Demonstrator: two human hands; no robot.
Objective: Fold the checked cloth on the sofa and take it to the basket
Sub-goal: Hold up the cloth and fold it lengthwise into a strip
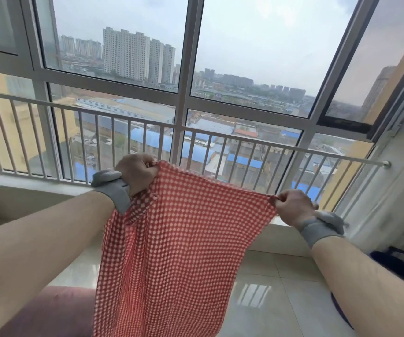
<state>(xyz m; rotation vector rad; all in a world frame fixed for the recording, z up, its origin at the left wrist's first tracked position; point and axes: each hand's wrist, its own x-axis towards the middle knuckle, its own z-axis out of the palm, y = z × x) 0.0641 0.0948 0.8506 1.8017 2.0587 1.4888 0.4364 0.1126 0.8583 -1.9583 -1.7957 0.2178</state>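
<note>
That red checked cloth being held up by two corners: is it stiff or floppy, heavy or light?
Probably floppy: the checked cloth sags between the left hand and right hand and hangs in soft folds. Likely light, since fingertip pinches at its corners seem enough to hold it.

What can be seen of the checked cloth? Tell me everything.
The checked cloth is a thin, soft-looking fabric in a small red and white check. It is held up in the air, spread by its top edge, and hangs down out of the bottom of the picture. The left hand pinches one top corner, higher up; the right hand pinches the other, lower, so the top edge slopes and sags between them. Its left side is bunched into vertical folds. It is not yet folded.
</note>
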